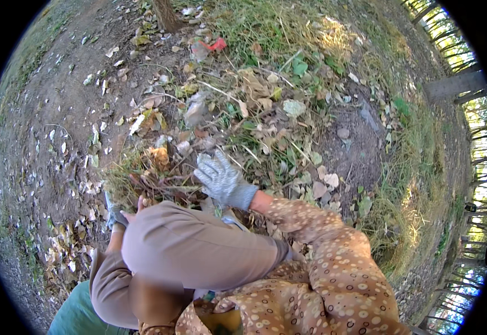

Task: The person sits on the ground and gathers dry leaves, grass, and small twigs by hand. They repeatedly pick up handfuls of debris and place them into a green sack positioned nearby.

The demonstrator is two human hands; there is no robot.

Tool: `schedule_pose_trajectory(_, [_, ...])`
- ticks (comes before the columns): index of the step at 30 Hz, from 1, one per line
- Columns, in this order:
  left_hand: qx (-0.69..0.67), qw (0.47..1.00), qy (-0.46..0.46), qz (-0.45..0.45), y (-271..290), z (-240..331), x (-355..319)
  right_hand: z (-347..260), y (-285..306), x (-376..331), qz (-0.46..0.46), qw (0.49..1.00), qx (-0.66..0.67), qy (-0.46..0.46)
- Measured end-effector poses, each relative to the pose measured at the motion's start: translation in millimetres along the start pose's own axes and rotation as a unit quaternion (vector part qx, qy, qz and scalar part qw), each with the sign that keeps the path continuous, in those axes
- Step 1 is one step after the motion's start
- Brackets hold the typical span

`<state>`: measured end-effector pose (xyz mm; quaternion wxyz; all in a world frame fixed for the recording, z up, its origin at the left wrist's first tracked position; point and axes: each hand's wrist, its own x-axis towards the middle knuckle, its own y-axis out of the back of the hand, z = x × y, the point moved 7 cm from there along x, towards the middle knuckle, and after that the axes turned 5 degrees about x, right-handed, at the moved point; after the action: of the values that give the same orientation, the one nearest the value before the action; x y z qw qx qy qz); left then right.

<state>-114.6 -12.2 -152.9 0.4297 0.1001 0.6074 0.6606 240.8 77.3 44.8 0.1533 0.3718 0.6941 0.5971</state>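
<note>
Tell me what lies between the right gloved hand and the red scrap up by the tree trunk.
In the head view, dry leaves, twigs and grass litter lie between right hand and red scrap.

A loose clump of dry grass and dead leaves [151,181], brown and yellow-green, is seen heaped on bare dirt, pressed from the right by the grey-gloved right hand [221,180].

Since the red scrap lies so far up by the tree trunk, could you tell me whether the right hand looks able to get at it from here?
Probably not. The right hand rests low on the leaf pile; the red scrap lies well beyond, though nothing blocks the way.
</note>
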Motion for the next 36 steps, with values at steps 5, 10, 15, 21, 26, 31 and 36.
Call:
schedule_pose_trajectory(5, [0.072, 0.966, -0.227, -0.098, -18, 48, -81, 51, 52, -116, 0.144, 0.983, -0.035, -0.105])
schedule_pose_trajectory(10, [0.146, 0.877, -0.444, -0.113, -31, 127, -113, 26, -34, -204, -0.197, 0.952, 0.118, -0.204])
schedule_pose_trajectory(15, [0.184, 0.786, -0.588, -0.048, -48, 175, -124, 2, -121, -188, -0.345, 0.889, 0.183, -0.239])
schedule_pose_trajectory(21, [0.130, 0.738, -0.656, -0.096, -68, 222, -164, 26, -117, -149, -0.270, 0.889, 0.212, -0.302])
schedule_pose_trajectory(26, [0.155, 0.762, -0.600, -0.186, -86, 247, -182, 22, -109, -141, -0.240, 0.909, 0.194, -0.280])
schedule_pose_trajectory(31, [0.211, 0.827, -0.506, -0.126, -123, 243, -163, 15, -87, -148, -0.123, 0.938, 0.218, -0.239])
schedule_pose_trajectory(36, [0.240, 0.842, -0.482, -0.038, -113, 248, -172, 52, -16, -147, -0.080, 0.920, 0.129, -0.362])
